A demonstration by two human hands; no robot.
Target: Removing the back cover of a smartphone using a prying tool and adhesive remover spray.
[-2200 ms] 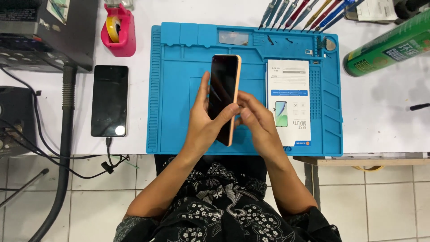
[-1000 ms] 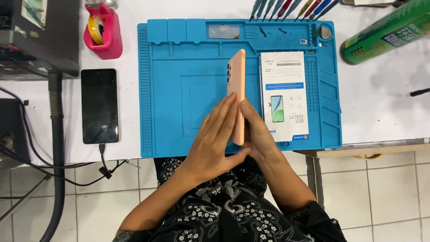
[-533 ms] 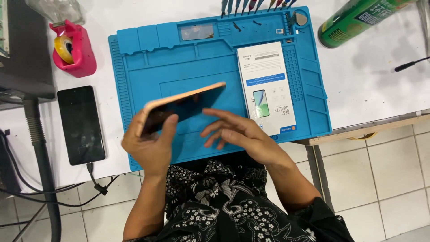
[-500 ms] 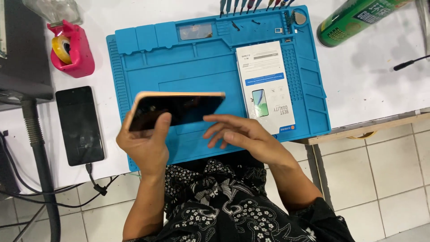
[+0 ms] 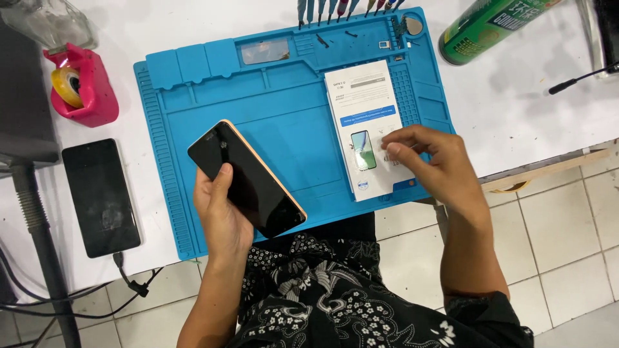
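On the bench (image 5: 529, 96) a black phone (image 5: 101, 196) lies left of the blue mat (image 5: 284, 122). My left hand (image 5: 222, 216) is clamped on a second phone (image 5: 248, 180) above the mat; my right hand (image 5: 432, 164) has fingers together on the white pack (image 5: 367, 109)

The left hand (image 5: 222, 216) covers the lower back of the phone (image 5: 248, 180), and its thumb hides part of the dark screen. The right hand (image 5: 438, 164) hides the right lower corner of the white packet (image 5: 361, 109); whether the fingertips pinch it or only rest on it cannot be told. The tools (image 5: 342, 8) at the mat's (image 5: 277, 122) far rim are cut off by the top edge, as are the green can (image 5: 496, 22) and the clear bag (image 5: 45, 22). The cable (image 5: 583, 76) runs out at the right edge. Small parts in the mat's top trays are too tiny to name.
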